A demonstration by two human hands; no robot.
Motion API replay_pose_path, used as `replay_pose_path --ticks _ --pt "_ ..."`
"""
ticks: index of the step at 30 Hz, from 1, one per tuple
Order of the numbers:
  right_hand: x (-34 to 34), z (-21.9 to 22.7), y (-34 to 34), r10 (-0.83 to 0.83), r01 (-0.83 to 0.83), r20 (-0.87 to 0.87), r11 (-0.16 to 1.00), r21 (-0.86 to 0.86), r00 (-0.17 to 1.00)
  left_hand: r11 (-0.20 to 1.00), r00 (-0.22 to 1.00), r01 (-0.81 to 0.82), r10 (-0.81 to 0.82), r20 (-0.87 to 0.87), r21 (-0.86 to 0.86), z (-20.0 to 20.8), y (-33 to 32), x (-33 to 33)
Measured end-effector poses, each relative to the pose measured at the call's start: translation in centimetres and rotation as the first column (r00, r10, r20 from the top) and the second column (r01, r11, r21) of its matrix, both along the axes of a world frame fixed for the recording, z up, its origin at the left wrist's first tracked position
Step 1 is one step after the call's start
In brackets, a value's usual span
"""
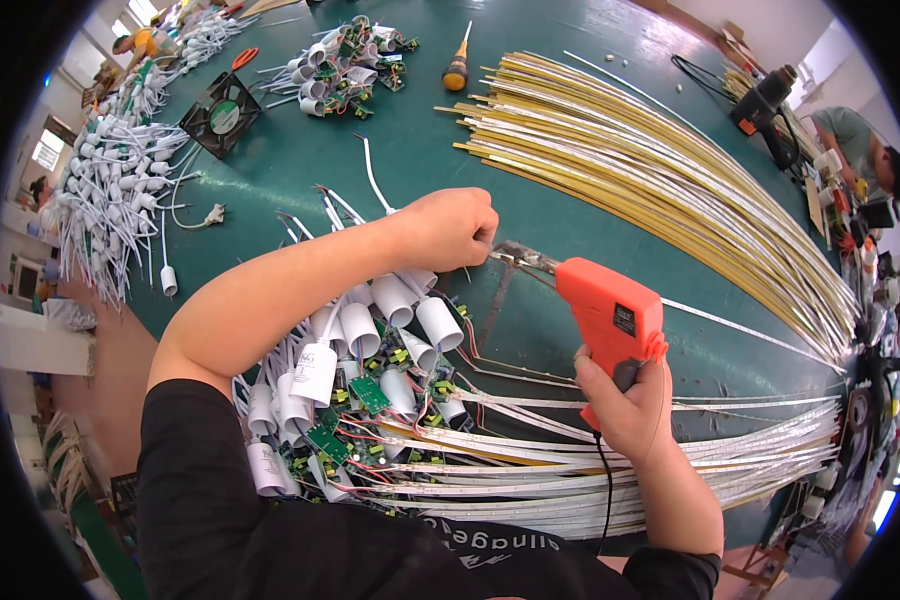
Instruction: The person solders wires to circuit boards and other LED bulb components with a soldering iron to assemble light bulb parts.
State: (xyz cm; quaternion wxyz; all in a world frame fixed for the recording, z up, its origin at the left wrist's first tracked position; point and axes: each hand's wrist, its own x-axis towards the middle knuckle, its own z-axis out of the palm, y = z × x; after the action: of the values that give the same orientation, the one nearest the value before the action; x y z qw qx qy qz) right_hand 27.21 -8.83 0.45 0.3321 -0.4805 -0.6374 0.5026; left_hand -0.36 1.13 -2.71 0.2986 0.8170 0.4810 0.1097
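Observation:
My right hand (pixel 625 405) is wrapped round the handle of an orange-red soldering gun (pixel 610 300), its tip pointing left. A black cord hangs from the handle. Just left of the tip, my left hand (pixel 452 230) is closed in a pinch; what its fingers hold is hidden. A thin white LED strip (pixel 745 325) lies on the table, running right from behind the gun. Under my left forearm is a heap of white lamp caps (pixel 360 330) with green circuit boards (pixel 370 393). Red and white wires join some boards to LED strips (pixel 570 455) stretching right.
A large bundle of yellow and white strips (pixel 650 190) lies across the far right of the green table (pixel 370 165). Beyond stand a screwdriver (pixel 457 62), a fan (pixel 220 113) and more lamp caps (pixel 120 190). At far right are a heat gun (pixel 763 100) and another person (pixel 850 140).

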Motion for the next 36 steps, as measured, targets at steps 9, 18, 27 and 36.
replay_pose_path --ticks 9,18,27,36 --pt "0.1 0.8 -0.2 -0.041 0.036 -0.067 0.997 -0.064 0.997 1.000 1.000 -0.003 0.003 -0.026 -0.004 0.1 0.0 0.0" --pt "-0.2 0.5 0.1 0.029 -0.029 0.010 0.999 -0.029 1.000 1.000 0.999 0.005 -0.006 -0.039 -0.027 0.2 0.3 0.1" --pt "0.4 0.7 -0.3 -0.071 0.062 -0.114 0.995 -0.080 0.991 0.999 0.997 -0.011 0.007 -0.073 -0.052 0.6 0.4 0.4" --pt "0.8 1.1 -0.5 -0.092 0.079 -0.154 0.993 -0.090 0.984 0.999 0.997 -0.002 -0.001 -0.079 -0.035 0.7 0.4 0.4"
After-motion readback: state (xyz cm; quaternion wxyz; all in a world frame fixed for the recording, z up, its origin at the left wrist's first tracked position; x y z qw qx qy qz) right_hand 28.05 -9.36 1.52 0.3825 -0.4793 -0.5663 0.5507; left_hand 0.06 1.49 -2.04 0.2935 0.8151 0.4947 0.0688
